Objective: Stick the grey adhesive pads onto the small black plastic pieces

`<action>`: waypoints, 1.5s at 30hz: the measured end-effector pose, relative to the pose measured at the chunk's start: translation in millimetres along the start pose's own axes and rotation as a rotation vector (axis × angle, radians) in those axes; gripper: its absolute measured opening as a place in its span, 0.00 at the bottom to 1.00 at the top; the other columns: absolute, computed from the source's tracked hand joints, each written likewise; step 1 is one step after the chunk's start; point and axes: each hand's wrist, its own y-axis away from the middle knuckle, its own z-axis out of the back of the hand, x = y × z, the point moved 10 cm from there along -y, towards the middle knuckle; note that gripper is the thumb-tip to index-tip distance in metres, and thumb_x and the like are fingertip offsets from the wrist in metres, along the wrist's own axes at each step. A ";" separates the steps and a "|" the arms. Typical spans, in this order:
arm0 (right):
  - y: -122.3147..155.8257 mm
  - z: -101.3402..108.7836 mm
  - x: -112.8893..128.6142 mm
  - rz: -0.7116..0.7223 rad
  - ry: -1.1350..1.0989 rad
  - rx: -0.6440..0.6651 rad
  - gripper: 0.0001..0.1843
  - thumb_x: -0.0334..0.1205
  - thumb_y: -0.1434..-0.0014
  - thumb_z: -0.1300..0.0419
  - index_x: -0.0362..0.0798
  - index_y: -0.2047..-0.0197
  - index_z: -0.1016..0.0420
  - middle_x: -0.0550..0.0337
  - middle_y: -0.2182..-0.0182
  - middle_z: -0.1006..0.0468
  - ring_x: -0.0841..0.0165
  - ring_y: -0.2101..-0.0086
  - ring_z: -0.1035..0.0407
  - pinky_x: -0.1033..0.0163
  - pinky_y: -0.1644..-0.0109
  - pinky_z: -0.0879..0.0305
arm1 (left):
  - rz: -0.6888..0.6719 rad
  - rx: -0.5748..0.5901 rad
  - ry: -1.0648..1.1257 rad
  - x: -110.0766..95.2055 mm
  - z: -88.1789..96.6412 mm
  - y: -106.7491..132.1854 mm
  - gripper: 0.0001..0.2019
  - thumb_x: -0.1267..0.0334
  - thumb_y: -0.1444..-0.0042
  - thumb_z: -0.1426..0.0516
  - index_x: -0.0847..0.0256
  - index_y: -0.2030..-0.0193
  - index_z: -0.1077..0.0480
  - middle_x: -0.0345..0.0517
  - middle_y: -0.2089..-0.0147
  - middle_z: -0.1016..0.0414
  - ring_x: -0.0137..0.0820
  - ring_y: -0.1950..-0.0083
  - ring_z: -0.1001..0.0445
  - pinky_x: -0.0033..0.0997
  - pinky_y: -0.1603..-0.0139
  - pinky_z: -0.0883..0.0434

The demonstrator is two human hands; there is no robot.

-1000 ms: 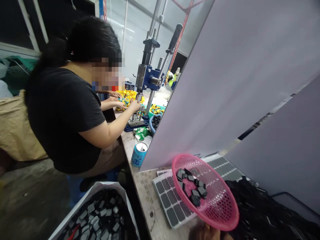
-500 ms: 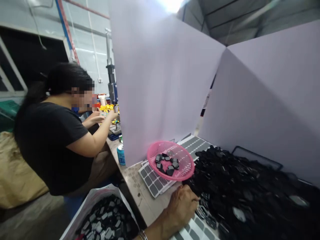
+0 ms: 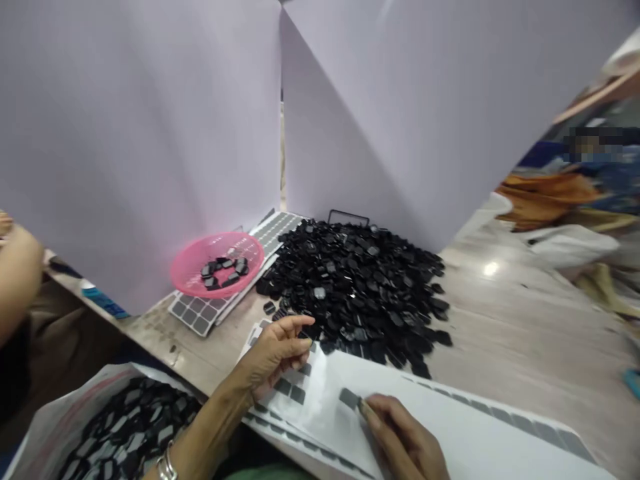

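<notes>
My left hand [image 3: 277, 353] is over the near sheet of grey stickers [image 3: 285, 388], thumb and forefinger apart and the other fingers curled. I see nothing held in it; dark shapes show behind the finger gap. To its right, my right hand [image 3: 403, 437] is closed in a pinch at the edge of a grey sticker [image 3: 349, 398], above white backing paper [image 3: 325, 413]. Whether the sticker is fully off the paper is hard to tell. Just beyond both hands lies a large heap of small black plastic pieces [image 3: 360, 287].
A pink basket [image 3: 185, 267] holding several black pieces rests on further sticker sheets [image 3: 193, 313]. At lower left a white sack [image 3: 65, 413] holds many grey-and-black pieces. Pale panels [image 3: 150, 133] wall the table's back. A co-worker's arm [image 3: 20, 273] shows at left; cloth [image 3: 550, 200] lies at right.
My view has swung right, away from the co-worker. My left hand, earlier low beside the heap, is now raised over the sheet with thumb and forefinger apart. My right hand has come into view.
</notes>
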 end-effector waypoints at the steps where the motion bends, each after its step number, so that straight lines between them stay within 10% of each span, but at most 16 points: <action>1: 0.0 -2.2 -0.7 0.004 -0.010 0.029 0.16 0.53 0.41 0.42 0.49 0.64 0.26 0.60 0.74 0.27 0.67 0.73 0.33 0.69 0.71 0.36 | 0.059 0.016 0.047 11.5 -7.6 3.5 0.22 0.67 0.59 0.32 0.61 0.55 0.28 0.34 0.71 0.35 0.19 0.76 0.34 0.20 0.75 0.39; 13: 6.1 1.4 5.0 -0.086 -0.183 -0.026 0.16 0.52 0.41 0.41 0.47 0.65 0.27 0.64 0.78 0.37 0.71 0.78 0.43 0.67 0.76 0.48 | 0.212 0.098 -0.088 61.7 -29.1 17.8 0.20 0.73 0.60 0.35 0.62 0.60 0.36 0.43 0.64 0.23 0.18 0.80 0.34 0.17 0.83 0.45; 23: 7.9 -1.8 30.5 0.197 0.026 0.028 0.09 0.42 0.35 0.46 0.49 0.61 0.27 0.61 0.70 0.27 0.70 0.70 0.32 0.69 0.67 0.36 | 0.242 0.107 -0.268 68.5 -38.4 25.3 0.18 0.74 0.62 0.39 0.61 0.61 0.35 0.35 0.74 0.28 0.18 0.83 0.36 0.17 0.85 0.47; 45: 18.0 -8.0 36.2 0.293 0.194 -0.032 0.08 0.37 0.33 0.50 0.49 0.56 0.30 0.60 0.68 0.28 0.70 0.68 0.31 0.68 0.64 0.36 | 0.283 0.122 -0.150 77.2 -44.3 28.8 0.19 0.73 0.63 0.37 0.61 0.61 0.36 0.35 0.74 0.27 0.19 0.83 0.35 0.16 0.85 0.47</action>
